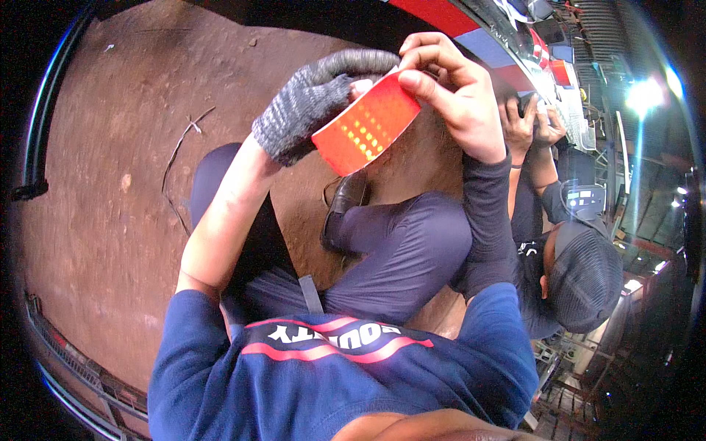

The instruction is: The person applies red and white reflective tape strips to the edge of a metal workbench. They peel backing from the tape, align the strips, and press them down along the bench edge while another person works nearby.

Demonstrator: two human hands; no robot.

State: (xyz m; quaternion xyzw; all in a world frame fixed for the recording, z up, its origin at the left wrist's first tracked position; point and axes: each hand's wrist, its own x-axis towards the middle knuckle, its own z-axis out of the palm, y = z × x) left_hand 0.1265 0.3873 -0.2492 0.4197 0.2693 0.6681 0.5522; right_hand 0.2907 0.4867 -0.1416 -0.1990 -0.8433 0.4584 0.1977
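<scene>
A short strip of red-orange reflective tape (371, 126) with yellowish glints hangs tilted between my two hands, its lower left end free. My left hand (309, 106), in a grey knitted glove, is closed behind the strip's upper edge, with a bare fingertip showing by it. The thumb and fingers of my bare right hand (460, 95) pinch the strip's upper right corner. Part of the left fingers' grip is hidden behind the tape. Below the hands are my bent legs in dark trousers (397, 242).
Close on my right, a co-worker in a dark cap (585, 275) has both hands (526, 125) raised to the vehicle-like red, blue and white panel (489, 44) ahead. A thin twig or wire (176, 162) lies on the brown dirt floor (103, 220) at left.
</scene>
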